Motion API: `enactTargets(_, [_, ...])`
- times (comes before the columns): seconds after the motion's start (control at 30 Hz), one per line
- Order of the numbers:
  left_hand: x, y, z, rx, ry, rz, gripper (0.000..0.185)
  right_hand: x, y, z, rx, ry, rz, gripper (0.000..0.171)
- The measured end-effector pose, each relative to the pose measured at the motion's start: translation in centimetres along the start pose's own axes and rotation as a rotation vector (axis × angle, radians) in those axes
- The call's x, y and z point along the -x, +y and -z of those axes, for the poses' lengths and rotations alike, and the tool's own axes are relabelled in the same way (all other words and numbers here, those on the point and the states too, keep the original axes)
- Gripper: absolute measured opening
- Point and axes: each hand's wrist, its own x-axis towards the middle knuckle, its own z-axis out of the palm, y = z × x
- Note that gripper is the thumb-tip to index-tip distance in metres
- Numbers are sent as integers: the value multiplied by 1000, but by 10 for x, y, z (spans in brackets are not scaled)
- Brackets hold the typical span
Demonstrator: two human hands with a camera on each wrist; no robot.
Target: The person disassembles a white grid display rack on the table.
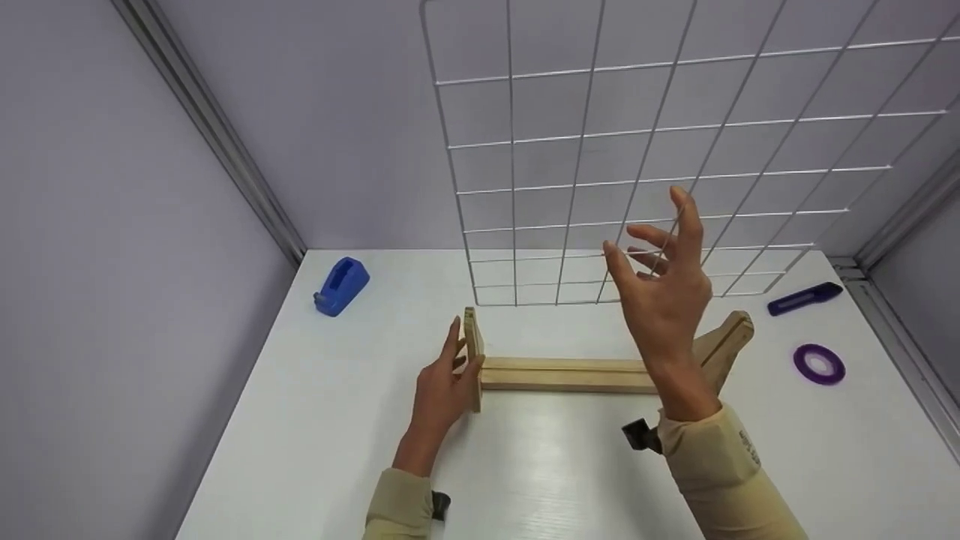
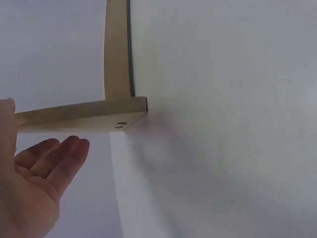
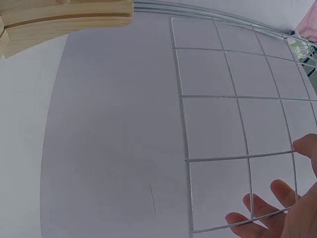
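The wooden stand (image 1: pixel 570 373) lies on the worktop (image 1: pixel 540 465), probably light and rigid; grasp an end upright. Your left hand (image 1: pixel 442 390) rests flat against one upright, fingers straight. Your right hand (image 1: pixel 664 285) hovers spread before the wire grid (image 1: pixel 675 150). Count: one stand, one grid, one tape dispenser (image 1: pixel 341 286).

A pale wooden stand (image 1: pixel 559 373) lies on the white table, a long double rail running left to right with a flat end board at each end; the left board stands upright, the right one leans outward at a tilt; the wood is light, unpainted, with a groove along the rail; behind it a white wire grid panel (image 1: pixel 637 150) stands upright against the back wall, its squares open, its lower edge just behind the rail.
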Motion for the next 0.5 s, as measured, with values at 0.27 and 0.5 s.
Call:
enactTargets(0.27, [-25, -2, 20, 16, -112, -82, 76, 2, 5, 9, 33, -72, -1, 84])
enactTargets(0.5, [-40, -3, 27, 137, -207, -158, 74, 3, 12, 17, 49, -129, -8, 88])
